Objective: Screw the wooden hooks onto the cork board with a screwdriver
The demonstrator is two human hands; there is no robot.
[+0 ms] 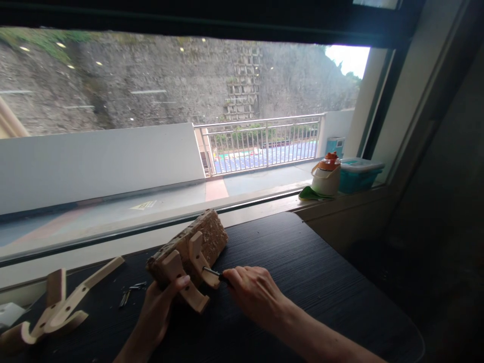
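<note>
On the counter (310,282): chunky wooden block (215,233) sitting at a slant, left hook (172,264) and right hook (195,250) both against its near face.
Left hand (153,307): clamped on the block's left end, thumb down on the left hook. Can't tell what the hidden fingers are doing.
Right hand (257,291): just right of the block, wrapped tight round the screwdriver (212,273), shaft meeting the right hook.
Screws (128,292): little loose pile left of the block.
Loose hooks (77,297): further left of the block, past the screws.
Block feel: my guess is stiff, fairly heavy, rough enough not to slip, but flaky at the edges. I'd grab it round the end, palm behind.
Hook feel: probably light, stiff and smoother, so pin the flat part, not the curved tip.
</note>
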